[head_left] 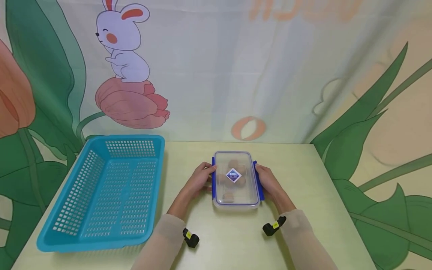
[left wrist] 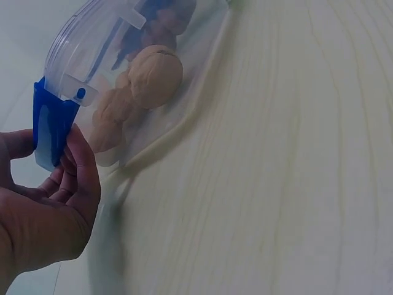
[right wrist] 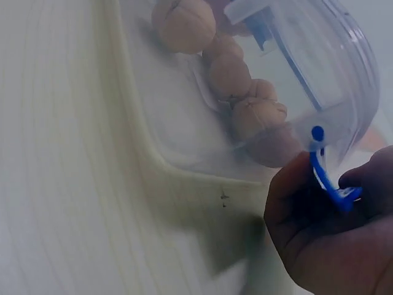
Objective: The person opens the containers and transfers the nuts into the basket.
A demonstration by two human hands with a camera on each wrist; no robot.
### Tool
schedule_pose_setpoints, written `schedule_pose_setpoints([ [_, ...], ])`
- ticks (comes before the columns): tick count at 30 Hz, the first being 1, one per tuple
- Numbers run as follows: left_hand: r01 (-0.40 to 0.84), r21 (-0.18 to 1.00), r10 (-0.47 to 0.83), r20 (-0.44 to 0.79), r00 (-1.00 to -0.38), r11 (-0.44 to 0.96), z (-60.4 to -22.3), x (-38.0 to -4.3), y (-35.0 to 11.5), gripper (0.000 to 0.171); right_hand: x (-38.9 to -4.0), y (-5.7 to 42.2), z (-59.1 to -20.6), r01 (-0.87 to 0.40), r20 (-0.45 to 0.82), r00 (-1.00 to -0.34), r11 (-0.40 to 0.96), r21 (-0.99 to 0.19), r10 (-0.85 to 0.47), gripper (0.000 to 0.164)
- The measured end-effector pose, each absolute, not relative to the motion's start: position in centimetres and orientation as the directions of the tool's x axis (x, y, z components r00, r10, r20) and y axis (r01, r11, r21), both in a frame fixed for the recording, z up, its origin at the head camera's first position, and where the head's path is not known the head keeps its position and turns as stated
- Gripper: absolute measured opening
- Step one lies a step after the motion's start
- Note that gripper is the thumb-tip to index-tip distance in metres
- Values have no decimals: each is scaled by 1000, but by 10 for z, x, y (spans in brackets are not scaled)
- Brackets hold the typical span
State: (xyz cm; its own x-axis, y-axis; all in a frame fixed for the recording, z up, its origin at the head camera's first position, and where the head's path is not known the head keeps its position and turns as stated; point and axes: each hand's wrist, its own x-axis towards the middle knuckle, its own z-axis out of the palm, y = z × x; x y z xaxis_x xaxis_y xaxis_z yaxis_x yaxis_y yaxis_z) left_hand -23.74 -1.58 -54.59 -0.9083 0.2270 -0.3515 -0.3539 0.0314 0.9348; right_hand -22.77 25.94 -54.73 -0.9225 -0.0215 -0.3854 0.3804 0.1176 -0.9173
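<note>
A clear plastic food box with a blue-edged lid and a diamond label lies on the table in the head view. Several round brown walnuts show through its walls. At the left side my left hand pinches the blue side latch between thumb and fingers. On the opposite side my right hand pinches the other blue latch, which sticks outward from the lid's edge. The right wrist view also shows walnuts lying in a loose row inside the box.
A blue perforated plastic basket stands on the left of the pale wooden table. Behind the table hangs a curtain printed with a rabbit and flowers. Each wrist wears a small black camera.
</note>
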Motion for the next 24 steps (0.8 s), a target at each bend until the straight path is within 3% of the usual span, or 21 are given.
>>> schedule_pose_setpoints([
  [8, -350, 936, 214, -348, -913, 26, -542, -235, -17, 35, -227, 254, -540, 342, -348, -936, 358, -869, 48, 85],
  [12, -350, 936, 208, -348, -914, 27, -544, -236, -18, 36, -225, 250, -537, 303, -335, -942, 465, -832, 15, 89],
  [24, -297, 944, 202, -322, -925, 143, -530, -233, -14, 34, -220, 245, -536, 330, -347, -937, 404, -853, 32, 94],
])
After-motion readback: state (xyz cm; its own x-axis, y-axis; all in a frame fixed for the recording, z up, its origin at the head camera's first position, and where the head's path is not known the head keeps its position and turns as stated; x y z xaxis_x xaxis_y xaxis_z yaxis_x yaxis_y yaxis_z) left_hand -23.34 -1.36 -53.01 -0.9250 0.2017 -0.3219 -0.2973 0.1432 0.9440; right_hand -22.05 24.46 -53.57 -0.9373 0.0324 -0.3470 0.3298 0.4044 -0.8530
